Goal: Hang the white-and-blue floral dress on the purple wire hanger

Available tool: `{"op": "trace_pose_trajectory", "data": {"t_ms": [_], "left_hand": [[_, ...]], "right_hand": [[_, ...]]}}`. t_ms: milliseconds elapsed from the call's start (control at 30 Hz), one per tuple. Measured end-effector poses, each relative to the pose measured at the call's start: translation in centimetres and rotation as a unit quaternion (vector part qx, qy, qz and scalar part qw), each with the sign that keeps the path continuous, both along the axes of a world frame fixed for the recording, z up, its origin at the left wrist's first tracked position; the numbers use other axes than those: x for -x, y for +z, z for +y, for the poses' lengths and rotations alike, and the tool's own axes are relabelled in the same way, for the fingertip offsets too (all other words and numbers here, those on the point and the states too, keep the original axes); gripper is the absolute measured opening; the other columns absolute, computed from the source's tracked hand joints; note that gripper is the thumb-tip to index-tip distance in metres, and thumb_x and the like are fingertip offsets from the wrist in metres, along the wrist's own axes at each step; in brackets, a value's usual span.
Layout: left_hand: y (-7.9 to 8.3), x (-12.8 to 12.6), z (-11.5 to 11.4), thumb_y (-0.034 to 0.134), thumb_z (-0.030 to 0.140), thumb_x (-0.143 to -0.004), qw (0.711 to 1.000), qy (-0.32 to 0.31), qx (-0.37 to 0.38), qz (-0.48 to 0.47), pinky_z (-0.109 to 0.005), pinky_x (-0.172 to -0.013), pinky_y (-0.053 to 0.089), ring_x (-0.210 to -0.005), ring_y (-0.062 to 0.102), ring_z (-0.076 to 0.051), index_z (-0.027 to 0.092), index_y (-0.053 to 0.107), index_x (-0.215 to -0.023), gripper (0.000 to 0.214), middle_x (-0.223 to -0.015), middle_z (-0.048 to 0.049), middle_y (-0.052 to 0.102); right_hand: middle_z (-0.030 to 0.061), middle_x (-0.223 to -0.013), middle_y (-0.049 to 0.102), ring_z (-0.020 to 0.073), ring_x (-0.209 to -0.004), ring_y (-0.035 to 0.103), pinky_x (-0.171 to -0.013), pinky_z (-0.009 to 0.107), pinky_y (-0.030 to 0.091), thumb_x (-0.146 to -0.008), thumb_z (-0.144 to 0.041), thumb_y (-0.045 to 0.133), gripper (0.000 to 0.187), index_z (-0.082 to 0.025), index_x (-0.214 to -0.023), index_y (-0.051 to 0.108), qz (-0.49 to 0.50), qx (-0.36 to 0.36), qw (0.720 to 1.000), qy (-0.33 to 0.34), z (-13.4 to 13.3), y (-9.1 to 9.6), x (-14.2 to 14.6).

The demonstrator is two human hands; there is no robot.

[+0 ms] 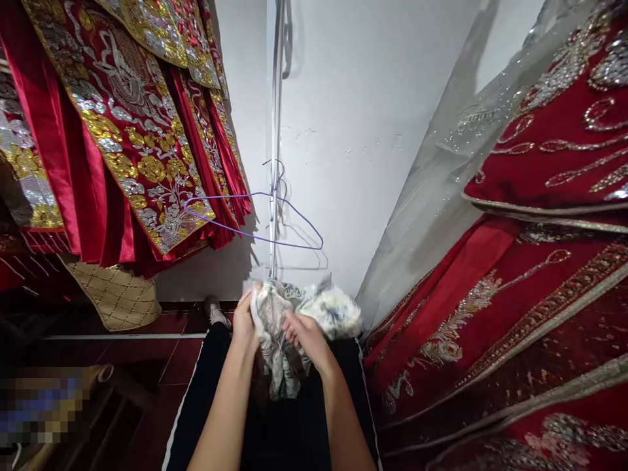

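Between my hands, above my lap, is a crumpled garment (282, 366) of thin pale fabric with a dark blue and green print. My left hand (245, 317) is closed on its left edge, the fingers partly hidden behind the cloth. My right hand (305, 335) pinches the fabric near the middle, fingers curled in. A bunched part of the garment spreads out to the right past my right hand, blurred by motion. Straight ahead, beyond the cloth, a purple wire hanger (255, 245) hangs with nothing on it.
Red embroidered gowns with gold and silver (147, 163) hang at the left. More beaded red gowns (490, 301) and a sheer clear cover (422, 196) fill the right. A metal pole (275, 118) runs along the white wall. A wooden stool (105, 374) stands lower left.
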State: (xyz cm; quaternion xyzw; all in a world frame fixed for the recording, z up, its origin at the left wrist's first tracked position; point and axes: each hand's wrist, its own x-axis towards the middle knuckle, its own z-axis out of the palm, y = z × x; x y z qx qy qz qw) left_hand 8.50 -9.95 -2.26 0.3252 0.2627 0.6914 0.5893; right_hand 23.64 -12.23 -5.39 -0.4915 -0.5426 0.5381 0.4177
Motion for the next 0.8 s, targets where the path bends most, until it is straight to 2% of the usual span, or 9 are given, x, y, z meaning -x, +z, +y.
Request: {"op": "trace_pose_trajectory", "data": {"t_ms": [100,200,300,400,467,533,600,700,800], "left_hand": [[3.0,-1.2,-2.2,0.066,0.033,-0.084,0.990,-0.073,-0.081,0.090,-0.024,-0.067,0.045,-0.069,0.057,-0.013,0.017,0.065,-0.084,0.016,-0.080,-0.0014,0.061],[5.1,-2.0,-4.2,0.058,0.033,-0.093,0.935,-0.085,-0.186,0.289,-0.029,-0.084,0.045,-0.090,0.058,-0.018,0.019,0.068,-0.089,0.018,-0.093,-0.0046,0.063],[6.3,-1.4,-4.4,0.052,0.034,-0.096,0.870,-0.058,-0.240,0.428,-0.034,-0.097,0.041,-0.105,0.056,-0.023,0.021,0.071,-0.096,0.023,-0.103,-0.0075,0.063],[6.3,0.4,-2.9,0.052,0.038,-0.096,0.851,-0.076,-0.226,0.468,-0.035,-0.100,0.041,-0.112,0.055,-0.023,0.024,0.065,-0.119,0.030,-0.115,-0.0081,0.062],[5.5,2.0,-1.7,0.049,0.043,-0.097,0.838,-0.148,-0.198,0.486,-0.034,-0.099,0.042,-0.113,0.056,-0.023,0.025,0.057,-0.132,0.041,-0.119,-0.0076,0.062],[4.1,3.7,-0.9,0.042,0.050,-0.098,0.792,-0.265,-0.180,0.520,-0.033,-0.093,0.045,-0.105,0.059,-0.023,0.021,0.062,-0.124,0.044,-0.111,-0.0068,0.065],[2.9,5.3,-0.5,0.044,0.055,-0.095,0.731,-0.331,-0.176,0.570,-0.031,-0.083,0.047,-0.093,0.061,-0.023,0.016,0.068,-0.103,0.046,-0.099,-0.0056,0.067],[2.8,7.9,0.0,0.054,0.058,-0.088,0.679,-0.234,-0.163,0.676,-0.028,-0.069,0.043,-0.079,0.061,-0.022,0.016,0.066,-0.088,0.043,-0.086,-0.0042,0.068],[5.2,10.3,0.7,0.048,0.052,-0.091,0.623,-0.058,-0.123,0.771,-0.027,-0.062,0.036,-0.070,0.059,-0.021,0.019,0.062,-0.083,0.037,-0.077,-0.0044,0.066]], "right_hand": [[0.0071,-0.087,0.070,0.0227,-0.083,0.064,-0.076,0.033,0.049,-0.084,-0.074,0.048,0.059,-0.019,-0.091,0.069,0.106,-0.044,0.987,-0.115,0.0,0.8,0.5],[0.0090,-0.101,0.071,0.0272,-0.105,0.064,-0.090,0.038,0.049,-0.086,-0.079,0.037,0.070,-0.021,-0.109,0.069,0.259,-0.025,0.962,-0.086,-1.0,1.6,1.8],[0.0086,-0.111,0.070,0.0283,-0.115,0.061,-0.096,0.042,0.048,-0.086,-0.076,0.039,0.069,-0.024,-0.123,0.064,0.332,-0.033,0.940,-0.071,-2.6,2.1,3.0],[0.0078,-0.114,0.069,0.0294,-0.113,0.061,-0.097,0.044,0.046,-0.078,-0.060,0.067,0.063,-0.024,-0.130,0.058,0.272,-0.036,0.962,0.009,-3.1,2.4,2.6],[0.0069,-0.103,0.071,0.0289,-0.100,0.065,-0.090,0.043,0.049,-0.070,-0.041,0.079,0.056,-0.022,-0.121,0.064,0.161,-0.042,0.985,0.039,-2.4,3.1,1.4],[0.0057,-0.084,0.071,0.0261,-0.082,0.066,-0.077,0.038,0.051,-0.067,-0.028,0.076,0.030,-0.017,-0.095,0.071,0.036,-0.083,0.996,0.019,-0.9,4.3,-0.2],[0.0054,-0.076,0.069,0.0236,-0.075,0.064,-0.071,0.034,0.049,-0.067,-0.020,0.067,0.010,-0.016,-0.076,0.070,-0.043,-0.170,0.984,-0.018,1.0,6.0,-1.7],[0.0063,-0.094,0.072,0.0225,-0.087,0.064,-0.078,0.032,0.049,-0.068,-0.016,0.059,0.029,-0.017,-0.093,0.072,-0.042,-0.329,0.934,-0.131,4.6,8.9,-2.7],[0.0090,-0.108,0.069,0.0230,-0.097,0.063,-0.084,0.032,0.049,-0.073,-0.026,0.059,0.037,-0.018,-0.108,0.067,0.005,-0.382,0.892,-0.242,9.2,10.8,-1.8]]}}
